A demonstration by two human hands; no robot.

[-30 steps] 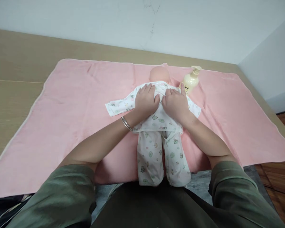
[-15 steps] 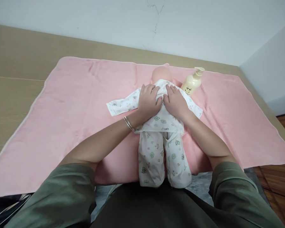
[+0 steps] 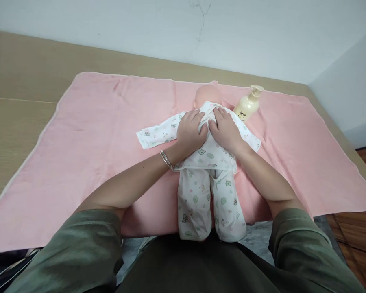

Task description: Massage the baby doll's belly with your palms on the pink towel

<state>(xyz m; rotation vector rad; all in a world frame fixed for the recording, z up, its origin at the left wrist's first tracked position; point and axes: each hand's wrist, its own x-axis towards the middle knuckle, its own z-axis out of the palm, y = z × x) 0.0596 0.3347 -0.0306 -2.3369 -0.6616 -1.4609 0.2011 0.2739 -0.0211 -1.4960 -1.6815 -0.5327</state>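
Note:
A baby doll [image 3: 208, 96] lies on a pink blanket [image 3: 116, 110], its bald head pointing away from me. It wears a white printed top [image 3: 212, 156] and matching trousers [image 3: 195, 203], whose legs reach over the blanket's near edge. My left hand [image 3: 190, 128] rests open and palm down on the left of the doll's upper body. Beside it, my right hand [image 3: 225, 128] lies flat on the right side, fingers stretched toward the head. The two thumbs are close together near the middle. Neither hand grips anything; the doll's own hands are hidden in the sleeves.
A cream pump bottle [image 3: 247, 108] leans on the blanket right of the doll's head. The wooden tabletop [image 3: 21, 101] shows at the left and behind the blanket. A pale wall [image 3: 158, 32] rises at the back, and brown wooden boards [image 3: 356, 240] are at lower right.
Both hands stay on the doll's upper body; the fingers have shifted very slightly and the cloth near the neck is creased a little more. Doll and bottle keep their places.

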